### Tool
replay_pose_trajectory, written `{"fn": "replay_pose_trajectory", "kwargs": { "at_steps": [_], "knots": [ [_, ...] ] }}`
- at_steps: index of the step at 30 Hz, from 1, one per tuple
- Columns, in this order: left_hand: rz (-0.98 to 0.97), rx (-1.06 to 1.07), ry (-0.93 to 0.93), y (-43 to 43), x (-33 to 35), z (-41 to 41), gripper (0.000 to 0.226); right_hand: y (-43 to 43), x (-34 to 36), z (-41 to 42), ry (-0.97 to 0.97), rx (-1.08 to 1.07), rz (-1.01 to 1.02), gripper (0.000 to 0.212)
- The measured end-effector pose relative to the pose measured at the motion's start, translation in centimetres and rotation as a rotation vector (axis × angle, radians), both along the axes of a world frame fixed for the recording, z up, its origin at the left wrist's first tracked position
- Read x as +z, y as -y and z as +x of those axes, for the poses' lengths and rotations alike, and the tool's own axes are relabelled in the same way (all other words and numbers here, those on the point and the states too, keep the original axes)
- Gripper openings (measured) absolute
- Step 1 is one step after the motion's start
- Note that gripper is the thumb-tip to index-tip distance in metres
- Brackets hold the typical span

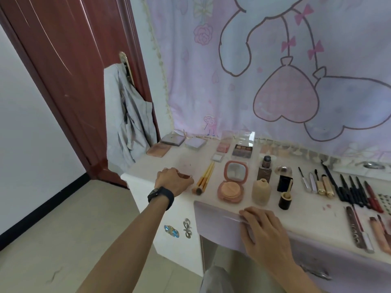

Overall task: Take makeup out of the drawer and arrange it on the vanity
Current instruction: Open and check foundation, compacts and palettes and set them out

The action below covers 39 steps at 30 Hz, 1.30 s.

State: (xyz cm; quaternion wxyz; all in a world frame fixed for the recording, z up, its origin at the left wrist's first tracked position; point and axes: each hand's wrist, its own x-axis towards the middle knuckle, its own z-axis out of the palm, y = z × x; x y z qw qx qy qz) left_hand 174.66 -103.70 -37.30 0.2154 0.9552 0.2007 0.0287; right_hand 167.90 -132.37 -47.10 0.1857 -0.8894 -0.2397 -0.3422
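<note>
My left hand point(173, 181), with a black watch on its wrist, grips a small pinkish clear case point(187, 177) on the left part of the white vanity top point(148, 166). My right hand point(262, 228) lies with straight fingers on the top edge of the lilac drawer front point(215, 218); the drawer's inside is hidden. Makeup lies in rows on the vanity: gold-handled brushes point(204, 177), an open pink compact with mirror point(232, 181), a beige bottle point(261, 192), palettes point(242, 150), and several pencils point(351, 191).
A red-brown door point(69, 70) with a grey garment point(129, 117) hung on its handle stands left of the vanity. A pink cartoon curtain point(275, 70) hangs behind it. Two brooch-like ornaments point(179, 228) sit on the white cabinet side. Tiled floor lies to the left.
</note>
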Motion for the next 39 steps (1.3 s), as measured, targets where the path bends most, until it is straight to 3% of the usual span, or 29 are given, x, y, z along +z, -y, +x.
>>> {"fn": "replay_pose_trajectory", "kwargs": {
  "at_steps": [9,25,28,31,39],
  "knots": [
    [-0.065,0.018,-0.022,0.2,-1.0,0.9,0.047,0.1,-1.1,0.2,0.049,-0.015,-0.037,0.033],
    [-0.111,0.012,0.109,0.2,-1.8,0.3,0.063,0.7,-2.5,0.5,0.136,0.022,-0.107,0.042],
    [-0.192,0.017,0.150,-0.4,-2.1,0.5,0.069,0.8,-2.6,0.6,0.170,0.015,-0.116,0.043],
    [-0.269,0.063,0.254,-1.9,-2.0,1.2,0.058,0.7,-2.6,0.7,0.177,-0.005,-0.134,0.041],
    [0.061,0.019,0.106,-8.3,-1.4,5.6,0.057,0.4,-2.6,0.8,0.200,-0.019,-0.133,0.038]
  ]
}}
